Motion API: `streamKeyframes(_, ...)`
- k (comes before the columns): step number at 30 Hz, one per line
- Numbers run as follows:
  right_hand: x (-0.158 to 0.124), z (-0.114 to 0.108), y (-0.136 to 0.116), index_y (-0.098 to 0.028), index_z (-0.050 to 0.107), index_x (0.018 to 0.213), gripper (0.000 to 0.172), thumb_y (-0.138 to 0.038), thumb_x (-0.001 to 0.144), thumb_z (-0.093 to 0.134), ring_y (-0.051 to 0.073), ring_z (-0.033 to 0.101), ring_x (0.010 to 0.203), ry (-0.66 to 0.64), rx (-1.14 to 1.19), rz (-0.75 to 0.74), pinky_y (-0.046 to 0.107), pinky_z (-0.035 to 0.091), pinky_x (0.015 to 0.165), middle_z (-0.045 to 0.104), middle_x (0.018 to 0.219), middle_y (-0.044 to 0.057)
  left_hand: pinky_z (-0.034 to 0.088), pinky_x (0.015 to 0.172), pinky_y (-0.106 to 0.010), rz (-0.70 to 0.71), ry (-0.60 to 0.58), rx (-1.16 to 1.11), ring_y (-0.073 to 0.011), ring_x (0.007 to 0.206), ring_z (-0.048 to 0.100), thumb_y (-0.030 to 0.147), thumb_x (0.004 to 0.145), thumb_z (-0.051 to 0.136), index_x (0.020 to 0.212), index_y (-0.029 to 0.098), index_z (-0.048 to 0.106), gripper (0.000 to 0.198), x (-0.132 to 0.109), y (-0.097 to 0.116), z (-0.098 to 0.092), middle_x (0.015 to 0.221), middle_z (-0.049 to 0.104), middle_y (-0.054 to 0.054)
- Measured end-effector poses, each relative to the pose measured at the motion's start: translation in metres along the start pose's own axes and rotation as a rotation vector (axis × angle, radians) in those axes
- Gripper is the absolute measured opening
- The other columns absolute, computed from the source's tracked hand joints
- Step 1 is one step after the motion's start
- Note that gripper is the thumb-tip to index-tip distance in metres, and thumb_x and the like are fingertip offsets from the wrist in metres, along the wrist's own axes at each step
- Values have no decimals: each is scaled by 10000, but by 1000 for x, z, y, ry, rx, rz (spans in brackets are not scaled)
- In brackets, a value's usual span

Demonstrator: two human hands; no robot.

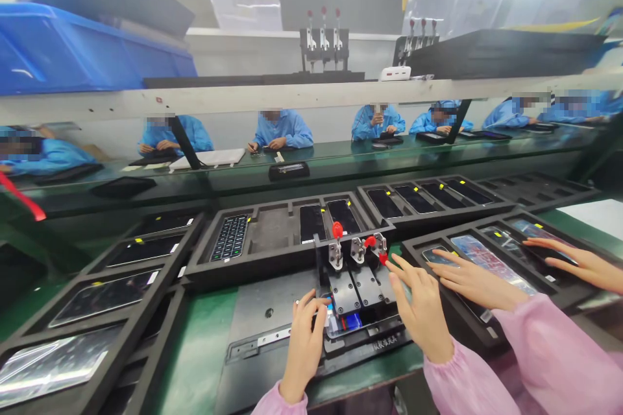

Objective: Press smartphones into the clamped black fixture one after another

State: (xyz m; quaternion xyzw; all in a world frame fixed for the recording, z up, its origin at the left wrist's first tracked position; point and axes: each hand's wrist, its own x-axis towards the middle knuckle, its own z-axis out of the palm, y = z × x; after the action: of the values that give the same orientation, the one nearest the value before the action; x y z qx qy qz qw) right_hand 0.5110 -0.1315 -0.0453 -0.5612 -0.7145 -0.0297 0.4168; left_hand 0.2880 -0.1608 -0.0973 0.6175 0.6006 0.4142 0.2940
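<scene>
A toggle-clamp fixture (357, 292) is sitting on the surface (195, 343), between a foam tray (97, 298) of phone panels on its left and a second foam tray (506, 272) on its right. More foam trays (433, 201) are lying behind it, co-workers (282, 130) are sitting beyond them along a second bench (311, 172), and a shelf (311, 96) is spanning above.

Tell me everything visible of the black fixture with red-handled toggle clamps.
The black fixture has dark, metal-looking plates, steel toggle clamps along the far edge, one red handle raised, others lower. A clear piece with blue inside lies at its near end. It sits on a grey plate on the green bench. The left hand touches its left side; the right hand is beside its right side.
</scene>
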Motion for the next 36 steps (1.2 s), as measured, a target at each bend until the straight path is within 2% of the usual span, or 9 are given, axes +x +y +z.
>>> streamKeyframes(5, -5, -3, -2, -258, 557, 1097, 235, -277, 881, 468, 157, 540, 951, 129, 107, -29, 351, 358, 903, 630, 1060, -9, 275, 1041, -472, 65, 7, 0, -237, 1277, 336, 357, 908, 394, 767, 223, 552, 250, -2, 2, -1, 1180, 591, -40)
streamKeyframes(8, -5, -5, 0, -241, 589, 1058, 217, -257, 866, 490, 162, 548, 935, 175, 117, -35, 356, 375, 899, 637, 1020, 7, 279, 1043, -457, 80, 31, 20, -228, 1284, 317, 335, 912, 386, 756, 222, 544, 249, -3, 2, -2, 1240, 544, -30)
streamKeyframes(16, -2, -3, 3, -234, 602, 1045, 222, -292, 843, 528, 165, 546, 887, 206, 82, -23, 352, 404, 869, 638, 936, 18, 299, 1030, -458, 90, 45, 71, -235, 1256, 353, 315, 905, 400, 779, 220, 560, 224, -4, 2, -2, 1240, 513, -58)
streamKeyframes(25, 12, 7, 7, -219, 568, 1028, 213, -291, 830, 539, 184, 538, 1019, 195, 112, -41, 380, 412, 920, 609, 1092, 33, 302, 1046, -442, 117, -21, 123, -222, 1254, 363, 329, 878, 460, 940, 233, 555, 148, -6, 0, -7, 1287, 462, -67)
streamKeyframes(31, 13, 9, 9, -217, 559, 1044, 235, -293, 823, 541, 207, 542, 1031, 193, 117, -39, 408, 432, 910, 603, 1096, 48, 303, 1056, -464, 124, -50, 130, -244, 1280, 352, 368, 853, 495, 1113, 229, 513, 295, -8, -1, -12, 1341, 421, -96)
streamKeyframes(36, 14, 5, 7, -245, 558, 1033, 221, -259, 813, 550, 226, 560, 1021, 223, 135, -39, 412, 448, 913, 608, 1086, 50, 250, 1087, -492, 178, -148, 193, -285, 1327, 280, 477, 735, 634, 1333, 239, 356, 700, -8, -10, -16, 1414, 352, -107)
